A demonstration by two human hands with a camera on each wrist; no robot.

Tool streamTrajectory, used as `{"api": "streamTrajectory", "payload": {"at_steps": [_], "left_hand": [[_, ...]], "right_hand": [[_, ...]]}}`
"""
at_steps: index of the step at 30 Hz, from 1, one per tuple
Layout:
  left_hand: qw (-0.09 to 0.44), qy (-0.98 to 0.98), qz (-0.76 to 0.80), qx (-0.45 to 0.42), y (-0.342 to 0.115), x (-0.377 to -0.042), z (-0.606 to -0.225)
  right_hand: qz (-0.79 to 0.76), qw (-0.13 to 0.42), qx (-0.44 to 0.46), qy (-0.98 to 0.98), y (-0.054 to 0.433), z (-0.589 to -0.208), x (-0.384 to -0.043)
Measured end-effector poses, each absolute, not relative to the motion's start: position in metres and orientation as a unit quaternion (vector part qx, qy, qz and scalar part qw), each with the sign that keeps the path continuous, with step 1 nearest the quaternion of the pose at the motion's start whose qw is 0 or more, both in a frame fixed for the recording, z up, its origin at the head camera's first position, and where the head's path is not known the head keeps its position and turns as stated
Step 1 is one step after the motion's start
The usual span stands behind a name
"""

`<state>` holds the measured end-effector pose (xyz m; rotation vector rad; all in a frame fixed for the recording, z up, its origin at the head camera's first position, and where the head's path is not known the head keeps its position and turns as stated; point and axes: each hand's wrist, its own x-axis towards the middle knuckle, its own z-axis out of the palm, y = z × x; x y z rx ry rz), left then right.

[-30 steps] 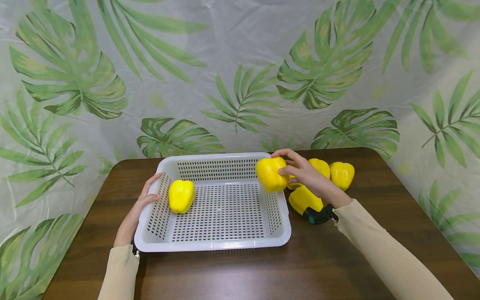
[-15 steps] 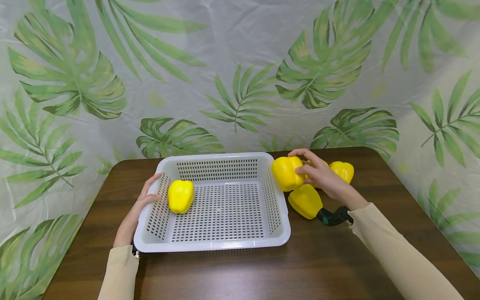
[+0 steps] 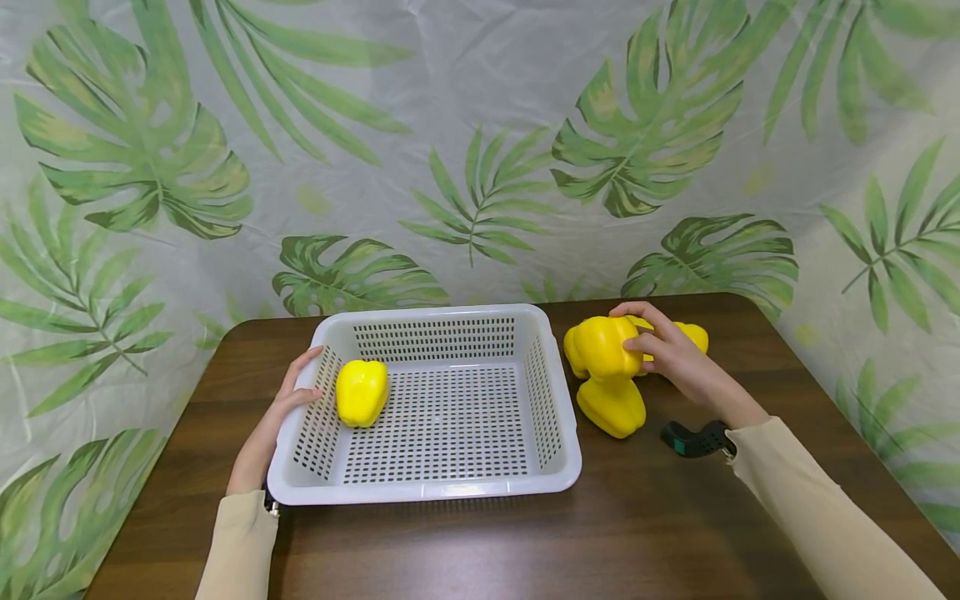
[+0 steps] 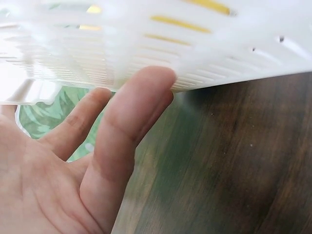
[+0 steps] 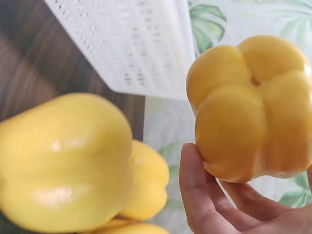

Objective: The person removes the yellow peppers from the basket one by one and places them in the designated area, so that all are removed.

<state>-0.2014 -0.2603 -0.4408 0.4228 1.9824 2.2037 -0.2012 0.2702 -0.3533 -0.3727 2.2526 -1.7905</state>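
My right hand (image 3: 671, 354) holds a yellow bell pepper (image 3: 609, 348) by the fingers and thumb, its lobed end showing in the right wrist view (image 5: 253, 105). This pepper overlaps other yellow peppers right of the basket; one pepper (image 3: 611, 410) lies just below it and another (image 3: 572, 354) shows at its left. My left hand (image 3: 281, 408) grips the left rim of the white perforated plastic basket (image 3: 423, 492). In the left wrist view, fingers (image 4: 119, 126) rest against its outer wall. One yellow pepper (image 3: 362, 393) lies inside, near the left wall.
Further yellow peppers (image 3: 692, 335) stand partly hidden behind my right hand. Everything rests on a dark wooden table (image 3: 480, 550), with a leaf-patterned cloth (image 3: 480, 150) hanging behind its far edge. A black wrist strap (image 3: 693, 440) hangs by my right sleeve.
My right hand has moved right with the held pepper, from over the basket's right rim to over the peppers beside it. The left hand and basket have stayed in place.
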Motion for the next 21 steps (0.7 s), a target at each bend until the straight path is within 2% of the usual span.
{"api": "streamTrajectory", "payload": {"at_steps": [21], "left_hand": [[0.066,0.64,0.749,0.158,-0.262,-0.203,-0.443]], "right_hand": [[-0.611,0.095,-0.15,0.771,0.32,-0.365,-0.193]]}}
